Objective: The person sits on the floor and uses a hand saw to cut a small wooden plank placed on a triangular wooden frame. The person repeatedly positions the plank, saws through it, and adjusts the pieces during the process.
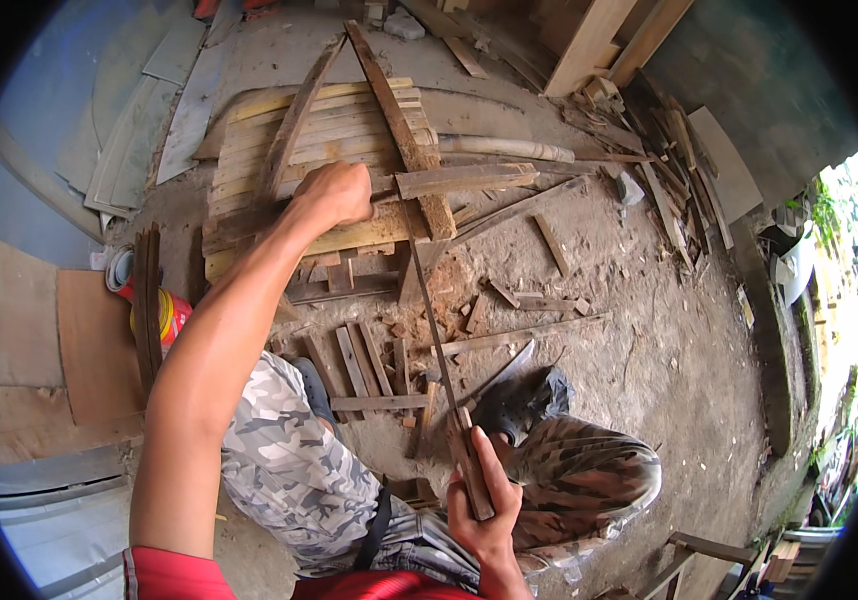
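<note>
My right hand [486, 510], low in the view, is closed around the wooden handle of a handsaw [439, 335]. Its long narrow blade slants up and away to the edge of a wooden strip [467, 179]. My left hand [334, 195] is in a fist on that strip, just left of the blade's far end; my fingertips are hidden. The strip lies across a low stand of yellowish slats [324, 135] with two dark beams [379, 90] that meet in a point at the far end. Whether the blade has cut into the wood cannot be made out.
Wood offcuts [359, 360] lie on the dirt floor between my legs. A machete-like blade [509, 368] rests near my right foot. To the left stands a red and yellow can [174, 318]. Scrap boards [669, 170] are heaped at the far right, beside a wall.
</note>
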The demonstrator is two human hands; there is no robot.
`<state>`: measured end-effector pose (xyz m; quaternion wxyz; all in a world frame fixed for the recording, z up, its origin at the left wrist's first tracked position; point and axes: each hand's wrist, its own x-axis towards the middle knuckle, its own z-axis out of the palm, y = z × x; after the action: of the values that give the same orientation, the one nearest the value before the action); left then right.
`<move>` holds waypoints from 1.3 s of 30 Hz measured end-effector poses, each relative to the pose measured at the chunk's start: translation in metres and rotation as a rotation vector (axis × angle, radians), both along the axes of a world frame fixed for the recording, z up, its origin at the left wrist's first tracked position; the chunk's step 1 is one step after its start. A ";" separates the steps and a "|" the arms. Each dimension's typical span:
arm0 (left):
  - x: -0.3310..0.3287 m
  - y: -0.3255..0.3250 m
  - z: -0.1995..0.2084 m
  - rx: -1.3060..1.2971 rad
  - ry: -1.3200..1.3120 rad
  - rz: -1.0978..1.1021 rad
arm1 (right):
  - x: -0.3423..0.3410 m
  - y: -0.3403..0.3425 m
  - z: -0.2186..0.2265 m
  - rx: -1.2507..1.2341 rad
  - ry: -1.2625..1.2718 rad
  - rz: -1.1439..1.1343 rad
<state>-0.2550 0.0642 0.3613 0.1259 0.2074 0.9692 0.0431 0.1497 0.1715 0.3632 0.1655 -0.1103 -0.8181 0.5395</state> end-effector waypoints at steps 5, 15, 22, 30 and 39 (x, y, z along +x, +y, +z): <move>-0.008 -0.002 -0.015 0.021 -0.034 -0.034 | -0.051 0.010 -0.004 0.088 0.119 0.012; -0.020 0.001 -0.029 0.119 -0.059 -0.033 | -0.284 0.015 0.003 -0.096 0.030 0.035; 0.000 -0.001 -0.009 0.181 -0.104 0.152 | -0.135 0.011 -0.029 0.115 0.112 0.039; 0.008 0.005 0.012 0.033 -0.088 0.052 | -0.003 0.000 -0.008 -0.038 -0.034 -0.010; -0.008 -0.008 -0.022 0.099 0.047 -0.058 | -0.142 0.009 -0.013 -0.036 0.108 0.039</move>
<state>-0.2634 0.0561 0.3398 0.0938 0.2423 0.9621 0.0825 0.0080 0.1809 0.3498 0.1968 -0.0677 -0.8003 0.5623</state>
